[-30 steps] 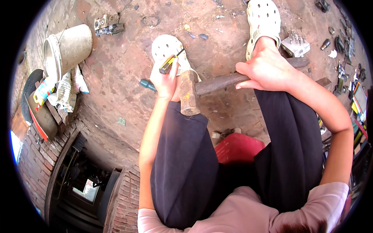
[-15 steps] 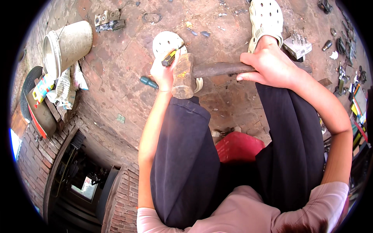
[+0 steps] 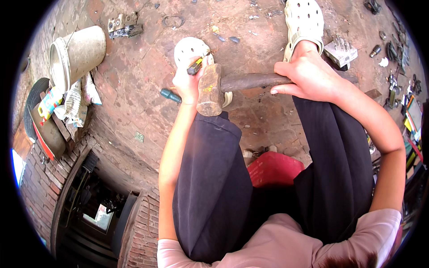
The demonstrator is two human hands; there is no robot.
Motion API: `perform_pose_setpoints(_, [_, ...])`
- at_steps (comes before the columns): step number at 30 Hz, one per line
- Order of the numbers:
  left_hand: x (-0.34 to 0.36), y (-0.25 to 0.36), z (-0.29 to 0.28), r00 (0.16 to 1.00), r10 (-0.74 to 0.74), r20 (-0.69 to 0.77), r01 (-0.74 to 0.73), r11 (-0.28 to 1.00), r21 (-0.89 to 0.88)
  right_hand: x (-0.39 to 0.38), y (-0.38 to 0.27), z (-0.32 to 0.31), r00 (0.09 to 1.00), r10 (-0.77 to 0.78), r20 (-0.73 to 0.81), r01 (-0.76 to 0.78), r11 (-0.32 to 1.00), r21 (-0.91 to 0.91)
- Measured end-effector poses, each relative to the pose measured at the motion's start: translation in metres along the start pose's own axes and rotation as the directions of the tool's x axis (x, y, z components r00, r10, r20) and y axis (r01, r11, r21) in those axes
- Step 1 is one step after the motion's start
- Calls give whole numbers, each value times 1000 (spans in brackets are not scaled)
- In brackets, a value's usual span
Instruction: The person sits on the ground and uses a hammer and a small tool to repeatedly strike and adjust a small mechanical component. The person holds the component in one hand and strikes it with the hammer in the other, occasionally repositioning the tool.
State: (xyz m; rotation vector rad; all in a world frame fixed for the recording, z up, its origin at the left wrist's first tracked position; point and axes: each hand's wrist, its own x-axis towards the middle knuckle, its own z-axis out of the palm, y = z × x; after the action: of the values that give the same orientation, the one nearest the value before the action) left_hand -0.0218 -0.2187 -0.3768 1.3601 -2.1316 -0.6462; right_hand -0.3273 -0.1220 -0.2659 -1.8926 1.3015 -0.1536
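My right hand (image 3: pixel 308 73) is wrapped round the dark wooden handle (image 3: pixel 250 81) of a sledgehammer, with the handle's end passing beyond my wrist. The blocky, rusty hammer head (image 3: pixel 209 91) is over my left knee, right beside my left hand (image 3: pixel 185 85). In that left hand's closed fingers is a short black-and-yellow tool (image 3: pixel 195 67); its working end is hidden, so its kind is unclear. The hammer head covers part of that hand. Below both hands are my pale clogs (image 3: pixel 305 20) on the floor.
Beside my left foot lies a teal-handled tool (image 3: pixel 170 95). A dirty white bucket (image 3: pixel 82 53) lies tipped at the far left, near plastic bags (image 3: pixel 76 109). A metal block with upright pins (image 3: pixel 340 51) stands by my right foot. Under me is something red (image 3: pixel 275 169).
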Motion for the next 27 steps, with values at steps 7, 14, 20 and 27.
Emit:
perform_pose_setpoints(7, [0, 1, 0, 1000, -14, -22, 12, 998, -59, -2, 3, 2, 1000, 3, -3, -3, 1000, -14])
perform_pose_setpoints(14, [1, 1, 0, 999, -46, 14, 47, 996, -73, -1, 5, 3, 1000, -10, -29, 10, 1000, -18])
perform_pose_setpoints(20, [0, -4, 3, 999, -33, 3, 33, 996, -82, -1, 4, 2, 1000, 13, -21, -13, 999, -32])
perform_pose_setpoints(27, [1, -2, 3, 999, -35, -15, 34, 995, -97, -2, 4, 4, 999, -11, -45, 10, 1000, -11])
